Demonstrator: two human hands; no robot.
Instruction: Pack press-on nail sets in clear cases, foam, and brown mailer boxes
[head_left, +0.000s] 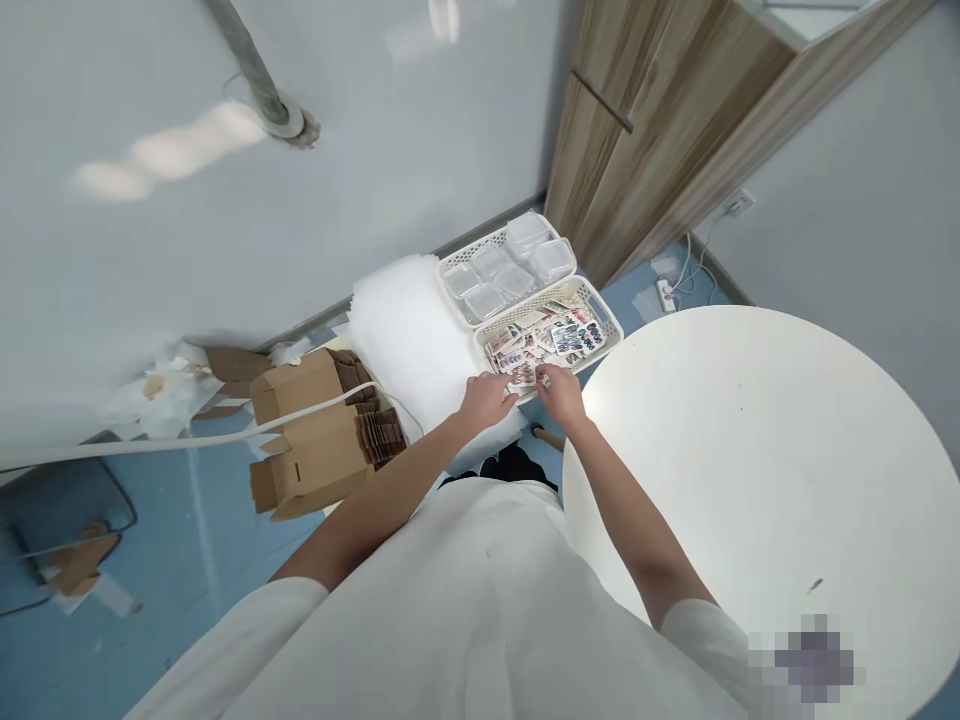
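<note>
A white plastic basket [609, 322] holds a loose heap of small printed cards [576, 338], some showing rows of dark oval shapes like press-on nails. At its near edge, my left hand [486, 402] has its thumb and fingers closed at the left side of a small card [523, 375] with brownish ovals. My right hand [561, 394] is beside that card, its thumb and index finger pinched together. What lies between the right fingertips is too small to make out. Just behind stands a second white basket [456, 262] with several clear plastic boxes [513, 280].
White foam sheets [409, 310] are stacked left of the baskets. Farther left lie flattened cardboard boxes [315, 435], with a white cable [285, 420] crossing over them. A round white table [765, 440] stands close on my right. A wooden cabinet [637, 130] and power strip [666, 295] are behind.
</note>
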